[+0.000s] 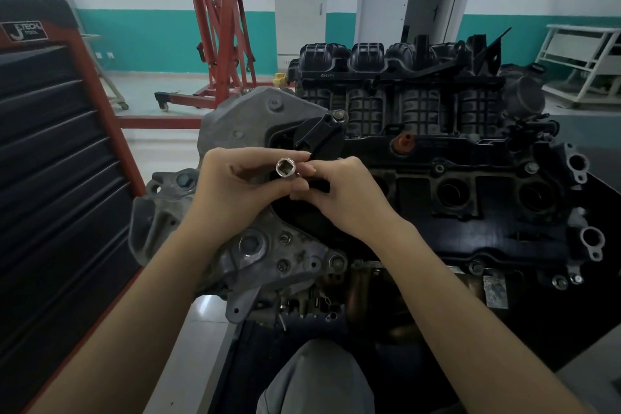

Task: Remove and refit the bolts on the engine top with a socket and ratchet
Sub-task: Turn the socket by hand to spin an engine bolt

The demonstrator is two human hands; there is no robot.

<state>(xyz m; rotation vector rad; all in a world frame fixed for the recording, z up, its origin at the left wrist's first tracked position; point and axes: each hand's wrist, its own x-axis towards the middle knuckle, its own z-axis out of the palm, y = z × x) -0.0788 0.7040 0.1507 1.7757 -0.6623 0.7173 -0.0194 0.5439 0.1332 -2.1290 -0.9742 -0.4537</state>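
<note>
A shiny steel socket (286,167) points its square drive hole up at me, held above the left end of the engine top. My left hand (235,183) grips the socket's body from the left. My right hand (339,191) pinches its right side with curled fingers and also holds a small dark item that I cannot identify. The black engine top (487,232) spreads to the right, with a bolt (339,115) on a black bracket just beyond my hands. More bolts (559,282) sit along its near right edge. No ratchet is in view.
A black and red tool chest (50,151) stands close at my left. A red engine hoist (221,37) and a grey cabinet (299,0) stand behind the engine. A grey timing cover (255,118) lies under my hands. My grey trouser knee (316,380) is at the bottom.
</note>
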